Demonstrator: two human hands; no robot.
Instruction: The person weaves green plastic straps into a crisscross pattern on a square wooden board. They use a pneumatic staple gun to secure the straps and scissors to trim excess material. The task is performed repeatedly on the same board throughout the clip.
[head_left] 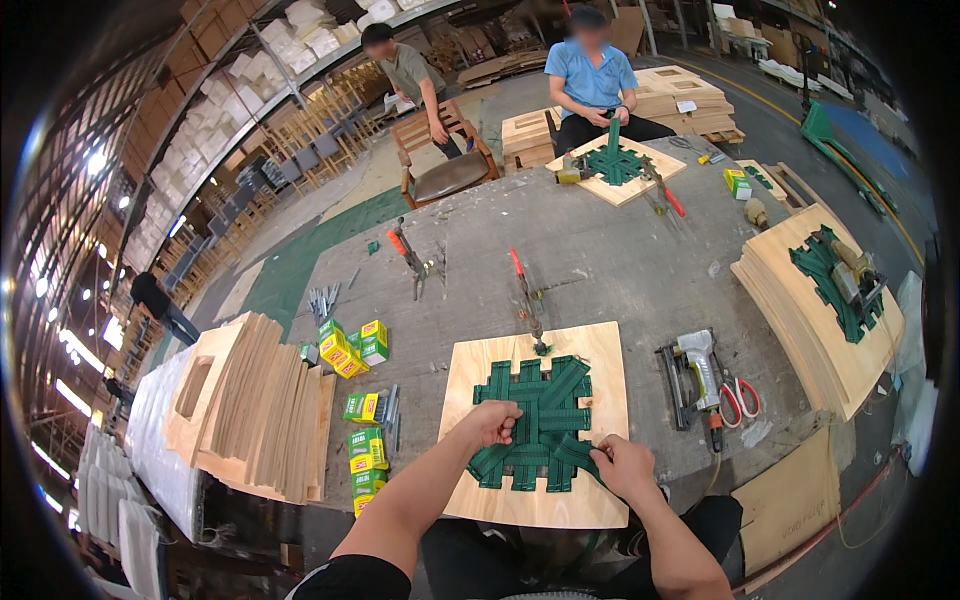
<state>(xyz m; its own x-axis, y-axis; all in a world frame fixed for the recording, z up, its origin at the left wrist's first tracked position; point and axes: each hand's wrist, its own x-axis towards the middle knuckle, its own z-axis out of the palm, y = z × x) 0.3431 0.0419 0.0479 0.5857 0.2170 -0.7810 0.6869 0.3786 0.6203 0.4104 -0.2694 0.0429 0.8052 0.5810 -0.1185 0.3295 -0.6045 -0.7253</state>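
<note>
Both of my forearms come up from the lower edge onto one square plywood seat panel (pixel 470 495) lying at the near edge of the bench (pixel 620 270). My left hand (pixel 493 422) is curled into a loose fist, knuckles pressing on the left side of the green webbing (pixel 535 410) woven across the panel's opening. My right hand (pixel 622 464) pinches the end of one green strap at the lower right corner of the weave.

Just beyond the panel's far edge one red-handled clamp tool (pixel 525 295) stands on the bench; a second one (pixel 408 255) stands farther left. Right of the panel lie one staple gun (pixel 695 375) and one pair of red-handled scissors (pixel 738 398), touching each other. To my left I count about six green and yellow staple boxes (pixel 355 345) in a loose line, beside a leaning stack of plywood frames (pixel 250 400).

On the right end of the bench a pile of panels (pixel 800 320) carries another green weave with a tool on top. Across the bench a person in a blue shirt (pixel 590 80) works on a third webbed panel (pixel 615 165); a second person (pixel 410 75) bends over a wooden chair (pixel 445 165) behind.
</note>
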